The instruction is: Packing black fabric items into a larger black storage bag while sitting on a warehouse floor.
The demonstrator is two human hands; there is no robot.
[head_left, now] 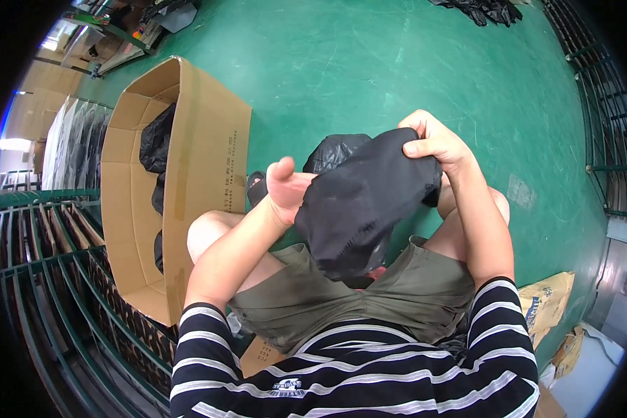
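Black fabric [366, 202] is held up between the parted knees. Its upper right edge is pinched between the thumb and fingers of the right hand [440, 143]. Its left side is met by the left hand [287, 194]; whether those mostly hidden fingers are closed cannot be told. Black bundles [158, 139] are contained in a cardboard box [212, 132] at left.

Right hand [435, 143]: pinching black fabric [366, 202] at its upper right | left hand [289, 191]: touching its left edge, fingers partly hidden | black plastic bag [338, 150]: showing behind it | cardboard box [212, 153]: standing at left, holding black bundles [158, 137]
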